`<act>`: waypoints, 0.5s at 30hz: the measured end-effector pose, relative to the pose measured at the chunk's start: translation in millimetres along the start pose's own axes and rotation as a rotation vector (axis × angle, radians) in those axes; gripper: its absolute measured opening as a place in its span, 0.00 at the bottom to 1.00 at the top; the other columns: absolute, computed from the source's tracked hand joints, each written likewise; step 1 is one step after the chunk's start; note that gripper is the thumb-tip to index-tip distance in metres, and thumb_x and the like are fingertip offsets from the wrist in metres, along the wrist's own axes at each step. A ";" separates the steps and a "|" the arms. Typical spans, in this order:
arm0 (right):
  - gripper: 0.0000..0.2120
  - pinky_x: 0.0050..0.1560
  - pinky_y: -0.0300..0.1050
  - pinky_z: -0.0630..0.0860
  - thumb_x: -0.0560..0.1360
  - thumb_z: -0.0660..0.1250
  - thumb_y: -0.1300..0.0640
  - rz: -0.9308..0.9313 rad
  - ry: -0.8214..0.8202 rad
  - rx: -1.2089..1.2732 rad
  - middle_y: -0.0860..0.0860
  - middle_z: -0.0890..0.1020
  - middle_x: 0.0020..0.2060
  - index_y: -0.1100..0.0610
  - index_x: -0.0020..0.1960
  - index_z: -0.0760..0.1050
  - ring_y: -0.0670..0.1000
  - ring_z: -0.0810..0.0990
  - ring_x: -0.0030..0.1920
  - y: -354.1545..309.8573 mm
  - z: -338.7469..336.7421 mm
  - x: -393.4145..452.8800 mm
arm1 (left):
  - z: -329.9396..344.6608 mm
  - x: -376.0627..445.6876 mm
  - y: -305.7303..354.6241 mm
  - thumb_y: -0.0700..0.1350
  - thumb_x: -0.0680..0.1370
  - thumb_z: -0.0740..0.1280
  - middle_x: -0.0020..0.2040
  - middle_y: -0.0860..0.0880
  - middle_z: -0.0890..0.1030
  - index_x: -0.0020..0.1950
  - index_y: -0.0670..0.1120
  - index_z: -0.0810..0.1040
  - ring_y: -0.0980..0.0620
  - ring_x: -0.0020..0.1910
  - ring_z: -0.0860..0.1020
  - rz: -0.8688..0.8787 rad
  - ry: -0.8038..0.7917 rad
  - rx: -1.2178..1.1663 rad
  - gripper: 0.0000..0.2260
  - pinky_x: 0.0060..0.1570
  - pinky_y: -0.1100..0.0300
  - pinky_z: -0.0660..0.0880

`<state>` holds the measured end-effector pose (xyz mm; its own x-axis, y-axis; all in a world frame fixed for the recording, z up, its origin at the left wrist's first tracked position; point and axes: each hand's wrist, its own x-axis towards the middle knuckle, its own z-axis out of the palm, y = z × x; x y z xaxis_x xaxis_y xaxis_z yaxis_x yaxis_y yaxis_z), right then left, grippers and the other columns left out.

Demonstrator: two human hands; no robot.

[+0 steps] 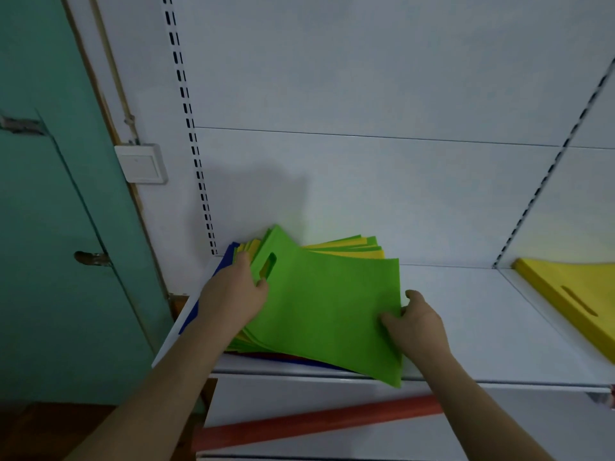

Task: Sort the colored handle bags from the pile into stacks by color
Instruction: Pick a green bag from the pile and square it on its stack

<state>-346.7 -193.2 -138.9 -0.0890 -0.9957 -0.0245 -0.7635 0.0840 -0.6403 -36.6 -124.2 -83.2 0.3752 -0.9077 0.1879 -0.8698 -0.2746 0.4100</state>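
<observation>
A person's two bare hands worked a flat, bright green non-woven bag with a die-cut slot handle point(327, 307) that lay on top of a fanned pile of green, yellow, blue and red handle bags point(346, 247) at the left end of a white metal shelf point(466, 314). The left hand point(233, 291) gripped the bag's handle end, fingers curled round its edge beside the slot; the right hand point(414, 322) pinched the opposite edge, near the shelf's front lip. A stack of flat yellow handle bags point(572, 299) sat well apart toward the shelf's right end.

The green bag's near corner already overhung the front edge, so a loose pinch could have let it slide off the shelf. The thin sheets beneath probably clung together, and a quick lift might have dragged a second bag along or spilled the skewed pile forward.
</observation>
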 end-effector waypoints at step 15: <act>0.02 0.40 0.49 0.69 0.83 0.65 0.58 -0.134 0.317 0.416 0.50 0.79 0.41 0.55 0.55 0.73 0.54 0.78 0.43 -2.5 -28.2 10.6 | 6.4 4.3 -9.8 0.47 0.85 0.64 0.49 0.54 0.81 0.61 0.56 0.70 0.50 0.44 0.81 0.214 0.099 -0.512 0.07 0.41 0.50 0.78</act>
<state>-363.8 -202.9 -115.9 -0.2458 -0.9308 0.2704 -0.4692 -0.1298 -0.8735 -28.5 -127.4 -92.1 0.2575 -0.8853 0.3872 -0.6721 0.1237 0.7300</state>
